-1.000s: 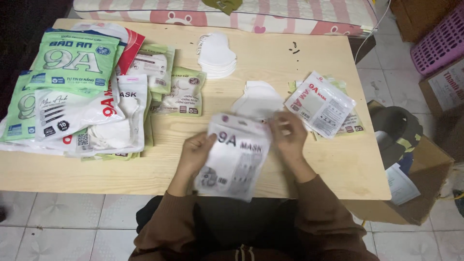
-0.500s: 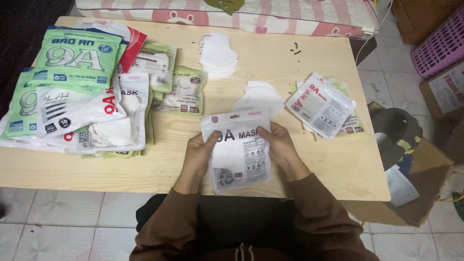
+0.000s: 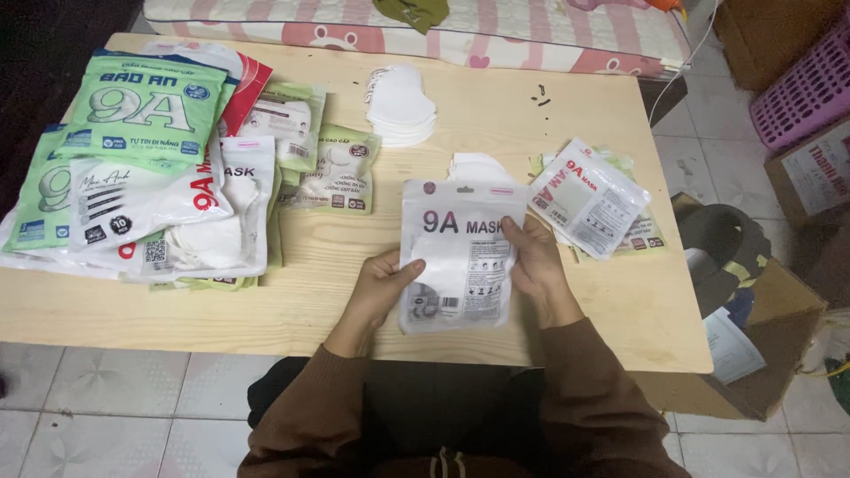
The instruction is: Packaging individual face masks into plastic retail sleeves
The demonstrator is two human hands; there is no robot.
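A white mask pouch is held flat and upright at the lower centre of the frame, just above the near edge of the counter. The left hand is closed on the pouch's left edge, thumb on the front face and fingers tucked behind; the right hand is clamped on the right edge in the same way. Compared with a second ago, when the pouch was tilted and turned at an angle between the hands, it is now squared up and faced towards the camera, with both hands spread to its side edges; the pouch seems to have been straightened and smoothed, so it is judged ready for checking or setting down. A few loose white masks are seen just behind the pouch, and a taller stack of white masks lies at the upper centre. A second white-and-red pouch rests at the right, over greenish packets. At the left, a heap of green and white mask bags is spread across the counter. The counter is pale wood; a pink-striped mattress runs along the top of the frame, a pink basket and a cardboard box stand at the right, and a tiled floor is seen below.
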